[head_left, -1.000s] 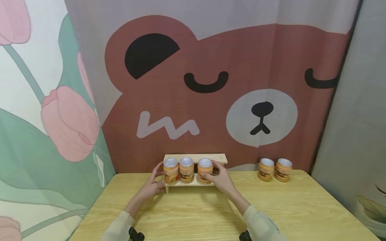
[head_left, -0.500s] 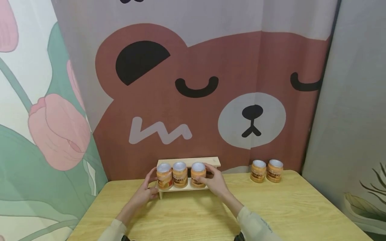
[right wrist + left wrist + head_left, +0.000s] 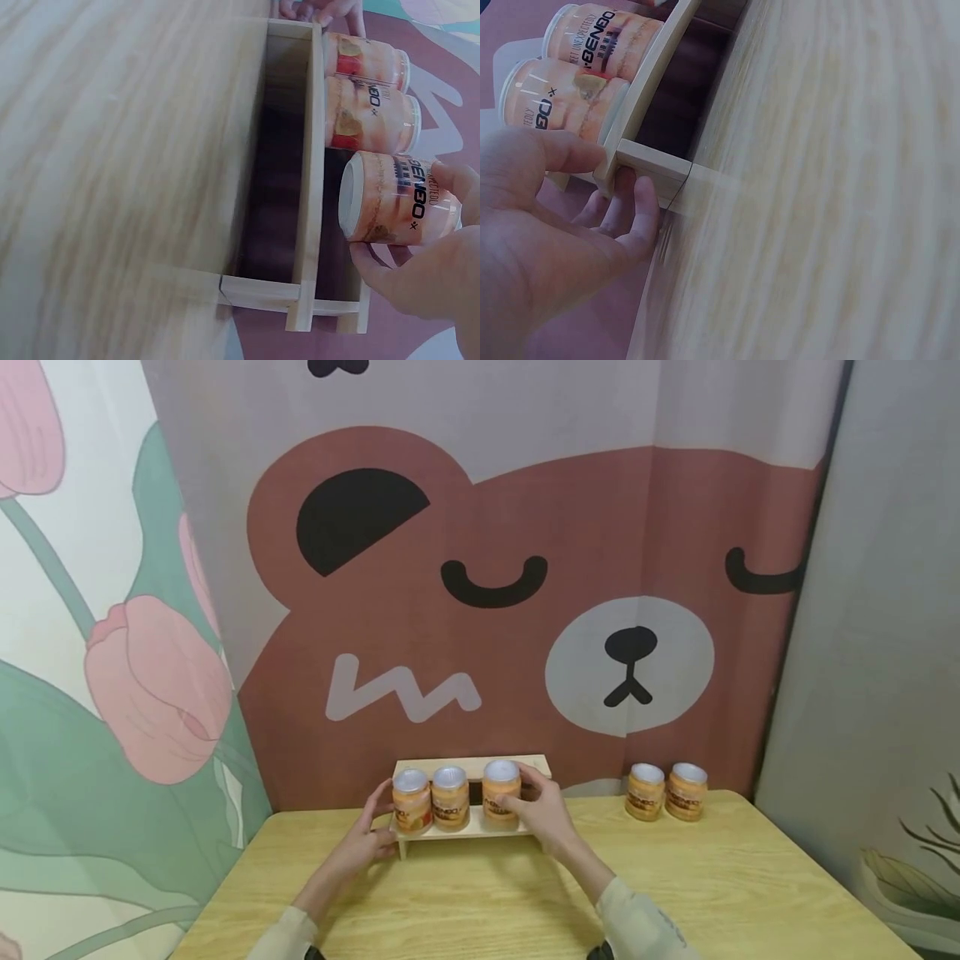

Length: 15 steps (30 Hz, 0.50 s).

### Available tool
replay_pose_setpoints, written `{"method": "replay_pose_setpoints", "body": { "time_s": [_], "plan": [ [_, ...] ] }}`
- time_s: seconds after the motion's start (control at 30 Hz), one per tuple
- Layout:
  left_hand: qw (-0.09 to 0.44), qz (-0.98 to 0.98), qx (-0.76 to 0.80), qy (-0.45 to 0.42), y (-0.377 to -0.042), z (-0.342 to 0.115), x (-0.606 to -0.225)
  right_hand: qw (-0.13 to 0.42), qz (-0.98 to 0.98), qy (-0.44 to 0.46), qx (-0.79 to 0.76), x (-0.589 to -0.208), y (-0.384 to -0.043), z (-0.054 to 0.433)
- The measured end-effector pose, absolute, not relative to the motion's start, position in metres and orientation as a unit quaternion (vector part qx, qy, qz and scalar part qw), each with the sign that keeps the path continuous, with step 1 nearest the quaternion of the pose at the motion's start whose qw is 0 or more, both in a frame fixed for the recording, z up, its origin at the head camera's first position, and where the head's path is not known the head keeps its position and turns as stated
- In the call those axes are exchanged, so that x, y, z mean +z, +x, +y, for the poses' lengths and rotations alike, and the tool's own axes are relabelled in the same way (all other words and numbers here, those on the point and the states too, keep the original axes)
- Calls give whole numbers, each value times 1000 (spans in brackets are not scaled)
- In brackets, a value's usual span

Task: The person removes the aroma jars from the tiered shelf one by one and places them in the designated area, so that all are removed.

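Person's L hand point(image 3: 357, 843) is gripping the wooden rack point(image 3: 471, 766) at its front-L corner as the R hand point(image 3: 550, 817) is pinching an orange can point(image 3: 499, 786) over its R half, w/ two cans point(image 3: 450, 800) standing nr its L edge & two more cans point(image 3: 686, 793) nr the back-R corner of the table point(image 3: 420, 914).

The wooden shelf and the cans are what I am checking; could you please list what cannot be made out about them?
Head view: fine print on the rightmost can, too small.
Head view: part of the label on the held can, covered by the right hand.
Left wrist view: far end of the wooden shelf, cut off by the top edge.
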<state>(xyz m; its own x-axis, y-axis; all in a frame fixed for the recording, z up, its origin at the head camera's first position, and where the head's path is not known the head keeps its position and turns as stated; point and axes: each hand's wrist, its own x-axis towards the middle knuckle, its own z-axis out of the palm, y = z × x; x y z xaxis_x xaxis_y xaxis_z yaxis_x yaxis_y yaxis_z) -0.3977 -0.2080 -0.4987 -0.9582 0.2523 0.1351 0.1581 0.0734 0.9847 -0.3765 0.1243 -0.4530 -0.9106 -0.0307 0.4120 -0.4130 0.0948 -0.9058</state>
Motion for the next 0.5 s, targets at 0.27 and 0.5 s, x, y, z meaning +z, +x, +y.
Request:
{"method": "replay_pose_setpoints", "body": {
  "time_s": [0.27,0.5],
  "plan": [
    [40,735,663,133,-399,-208,-498,164,-738,116,645,-439,-375,134],
    [43,740,657,134,-398,-207,-499,173,-725,144,651,-426,-372,149]
  ]
}}
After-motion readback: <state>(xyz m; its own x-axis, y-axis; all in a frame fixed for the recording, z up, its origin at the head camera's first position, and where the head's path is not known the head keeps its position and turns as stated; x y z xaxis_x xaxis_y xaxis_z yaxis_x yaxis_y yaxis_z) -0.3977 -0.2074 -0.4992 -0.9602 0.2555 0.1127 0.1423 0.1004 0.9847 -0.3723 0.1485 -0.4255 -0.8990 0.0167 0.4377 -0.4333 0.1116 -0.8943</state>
